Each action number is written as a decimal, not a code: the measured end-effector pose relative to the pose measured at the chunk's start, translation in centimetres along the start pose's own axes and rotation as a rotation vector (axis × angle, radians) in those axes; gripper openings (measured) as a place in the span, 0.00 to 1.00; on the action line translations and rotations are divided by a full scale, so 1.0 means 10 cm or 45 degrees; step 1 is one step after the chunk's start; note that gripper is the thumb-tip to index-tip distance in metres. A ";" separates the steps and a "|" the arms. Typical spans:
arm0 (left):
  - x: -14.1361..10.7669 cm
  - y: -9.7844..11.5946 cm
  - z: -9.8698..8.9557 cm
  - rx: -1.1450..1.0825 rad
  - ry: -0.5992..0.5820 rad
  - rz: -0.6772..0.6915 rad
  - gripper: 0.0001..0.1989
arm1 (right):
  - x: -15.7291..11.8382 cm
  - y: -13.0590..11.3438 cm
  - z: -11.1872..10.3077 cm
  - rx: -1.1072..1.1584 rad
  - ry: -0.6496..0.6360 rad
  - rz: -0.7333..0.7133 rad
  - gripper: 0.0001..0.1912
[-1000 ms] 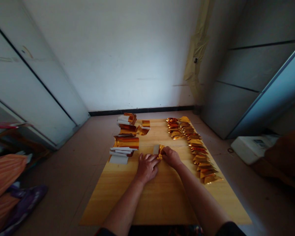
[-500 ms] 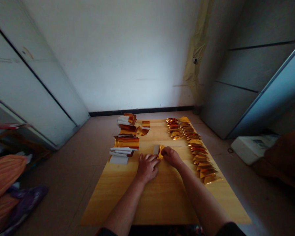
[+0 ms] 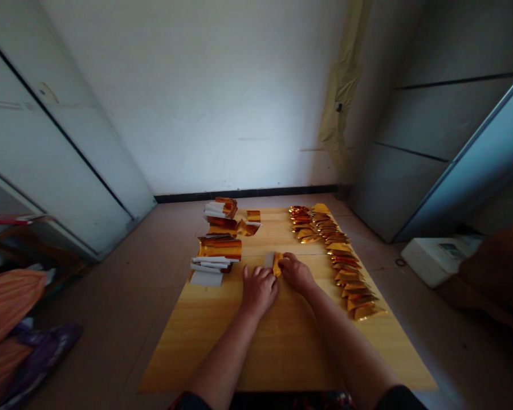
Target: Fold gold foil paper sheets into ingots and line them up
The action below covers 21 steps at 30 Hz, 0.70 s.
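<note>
A small sheet of gold foil paper [image 3: 277, 263] lies in the middle of the wooden table, partly folded over, with its pale backing showing on the left. My left hand [image 3: 259, 289] rests flat with fingers spread, the fingertips on the sheet's near left part. At the sheet's right edge, my right hand [image 3: 298, 273] has its fingers curled and pinches the folded gold side. Its fingertips partly hide that edge.
Stacks of gold paper with white backs [image 3: 219, 248] line the table's left side. Folded gold pieces [image 3: 348, 273] run in overlapping rows along the right. The wooden table [image 3: 282, 353] faces a white wall [image 3: 222, 114]. A white box [image 3: 427, 259] sits on the floor at right.
The gold fold on the sheet now lies flatter and straighter. My left hand has shifted slightly right, and my right hand has moved a little left along the fold.
</note>
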<state>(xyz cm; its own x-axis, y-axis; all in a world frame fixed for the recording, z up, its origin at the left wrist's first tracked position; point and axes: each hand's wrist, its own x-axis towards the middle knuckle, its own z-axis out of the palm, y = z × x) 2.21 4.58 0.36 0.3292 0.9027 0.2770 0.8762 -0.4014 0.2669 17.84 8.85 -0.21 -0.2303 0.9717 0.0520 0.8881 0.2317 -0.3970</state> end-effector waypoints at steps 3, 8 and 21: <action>0.04 -0.01 0.00 0.052 0.053 -0.057 0.09 | -0.06 -0.10 0.00 -0.130 -0.009 -0.058 0.14; 0.06 -0.09 -0.03 0.136 0.096 -0.164 0.10 | -0.22 -0.20 0.01 -0.211 -0.032 -0.141 0.13; 0.10 -0.16 0.04 0.254 0.110 -0.144 0.07 | -0.36 -0.08 0.08 -0.098 0.096 -0.314 0.12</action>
<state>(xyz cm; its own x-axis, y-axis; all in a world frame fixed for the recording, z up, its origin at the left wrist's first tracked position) 1.28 6.15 -0.11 0.2009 0.9201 0.3363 0.9608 -0.2520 0.1155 17.64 5.17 -0.80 -0.4159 0.8854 0.2076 0.8371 0.4619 -0.2930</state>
